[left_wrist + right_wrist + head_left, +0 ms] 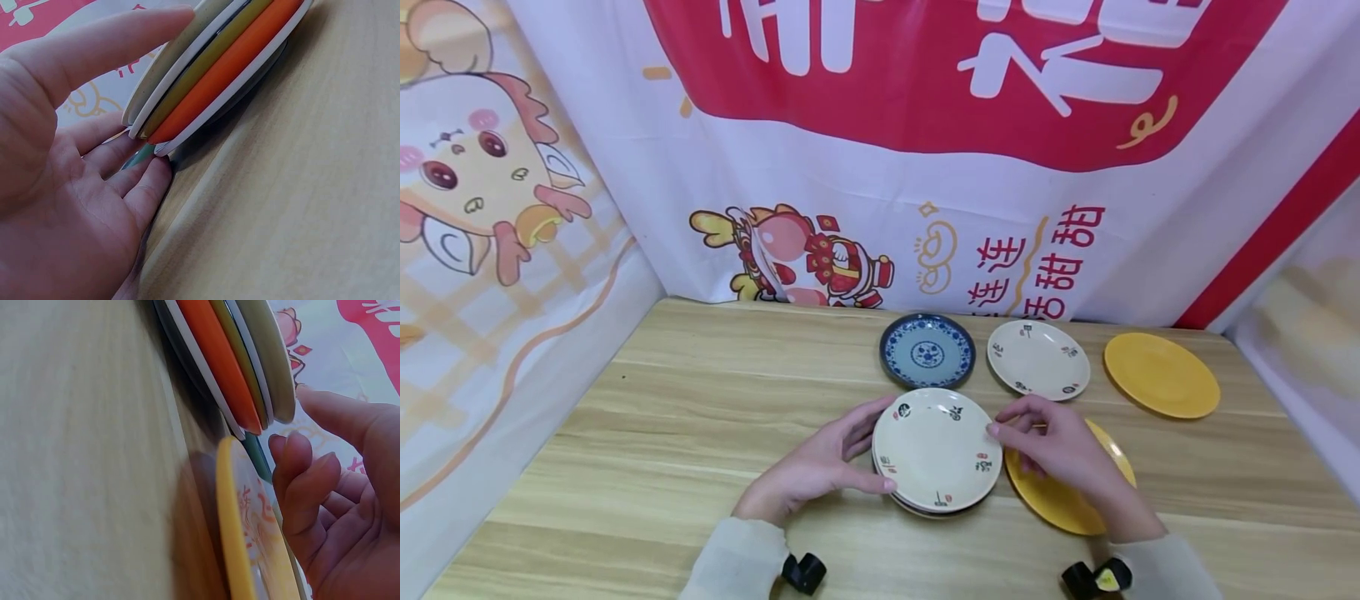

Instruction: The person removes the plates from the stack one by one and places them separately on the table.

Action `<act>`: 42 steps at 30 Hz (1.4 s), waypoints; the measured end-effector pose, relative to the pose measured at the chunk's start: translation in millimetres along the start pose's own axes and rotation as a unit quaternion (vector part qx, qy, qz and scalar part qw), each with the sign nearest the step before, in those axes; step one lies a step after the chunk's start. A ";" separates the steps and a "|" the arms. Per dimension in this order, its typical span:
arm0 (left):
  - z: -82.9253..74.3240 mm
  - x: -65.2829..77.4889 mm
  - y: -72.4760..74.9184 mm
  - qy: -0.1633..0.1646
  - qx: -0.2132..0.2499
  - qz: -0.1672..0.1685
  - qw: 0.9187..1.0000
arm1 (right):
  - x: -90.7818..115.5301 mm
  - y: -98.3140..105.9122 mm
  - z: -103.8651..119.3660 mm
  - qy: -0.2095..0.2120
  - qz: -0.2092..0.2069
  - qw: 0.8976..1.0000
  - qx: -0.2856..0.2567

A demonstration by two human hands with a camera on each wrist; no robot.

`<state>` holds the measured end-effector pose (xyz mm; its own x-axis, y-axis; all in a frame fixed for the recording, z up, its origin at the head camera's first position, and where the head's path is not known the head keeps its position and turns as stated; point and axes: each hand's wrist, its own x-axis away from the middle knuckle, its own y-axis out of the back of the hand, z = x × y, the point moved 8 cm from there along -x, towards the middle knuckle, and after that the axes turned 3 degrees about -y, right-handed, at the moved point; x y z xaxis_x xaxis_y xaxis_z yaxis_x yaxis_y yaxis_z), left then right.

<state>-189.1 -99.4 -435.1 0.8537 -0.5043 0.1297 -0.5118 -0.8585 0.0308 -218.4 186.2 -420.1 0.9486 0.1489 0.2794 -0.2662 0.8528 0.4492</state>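
A stack of several plates stands on the table, topped by a white plate (936, 450) with small dark and red markings round its rim. From the side, the stack's edges show white, olive and an orange plate (231, 69). My left hand (823, 462) is at the stack's left side, its thumb reaching to the top plate's rim and its fingers spread along the lower edges. On the right, my right hand (1060, 442) has its thumb tip at the top plate's rim, the other fingers loosely bent beside the stack. Under that hand lies a yellow plate (1056, 504), partly hidden.
Behind the stack, a blue patterned plate (927, 352), another white plate (1037, 360) and a second yellow plate (1161, 375) lie in a row across the wooden table (625, 467). A printed cloth (820, 167) hangs along the table's back edge.
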 end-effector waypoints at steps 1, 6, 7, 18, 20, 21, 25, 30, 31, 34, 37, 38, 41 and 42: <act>0.3 0.0 0.1 0.001 0.000 -0.001 1.000 | 0.2 -1.4 0.2 -0.001 0.001 1.000 0.001; 1.3 -1.3 0.0 0.004 0.004 -0.001 1.000 | 1.5 -9.2 2.8 0.002 0.016 1.000 0.009; 1.4 -1.5 -0.1 0.004 0.004 0.000 1.000 | 1.6 -10.1 3.3 0.001 0.019 1.000 0.010; 1.7 -1.2 0.0 0.009 0.007 -0.001 1.000 | 2.1 -11.3 5.8 -0.002 0.017 1.000 0.011; 1.9 -1.0 0.0 0.010 0.008 -0.002 1.000 | 2.1 -11.4 5.4 -0.003 0.017 1.000 0.007; 2.1 -1.0 0.0 0.010 0.008 -0.002 1.000 | 2.2 -11.6 5.3 -0.002 0.017 1.000 0.008; 1.8 -1.1 -0.6 0.009 0.012 0.001 1.000 | 2.4 -11.8 5.1 0.001 0.015 1.000 0.004; 0.7 -1.6 -0.7 0.004 0.011 0.003 1.000 | 2.6 -11.1 5.3 0.004 0.012 1.000 -0.002; 0.6 -1.6 -0.7 0.003 0.010 0.003 1.000 | 2.6 -10.9 5.3 0.004 0.011 1.000 -0.003; 0.8 -1.6 -0.3 0.002 0.009 0.003 1.000 | 2.7 -10.3 5.8 0.002 0.008 1.000 -0.006; 1.8 -1.4 -0.1 0.004 0.010 0.003 1.000 | 2.9 -10.0 6.5 0.000 0.008 1.000 -0.011; 2.2 -1.4 0.0 0.005 0.010 0.003 1.000 | 3.0 -9.9 6.8 0.000 0.008 1.000 -0.013; 2.5 -1.4 -0.2 0.005 0.011 0.005 1.000 | 2.9 -9.6 6.8 -0.001 0.010 1.000 -0.020; 2.3 -1.6 -0.3 0.003 0.011 0.006 1.000 | 2.8 -9.4 6.5 -0.002 0.011 1.000 -0.023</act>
<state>-190.1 -98.5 -437.6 0.8470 -0.5137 0.1368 -0.5195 -0.8544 0.0084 -214.3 175.3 -418.0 0.9418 0.1657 0.2924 -0.2787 0.8713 0.4040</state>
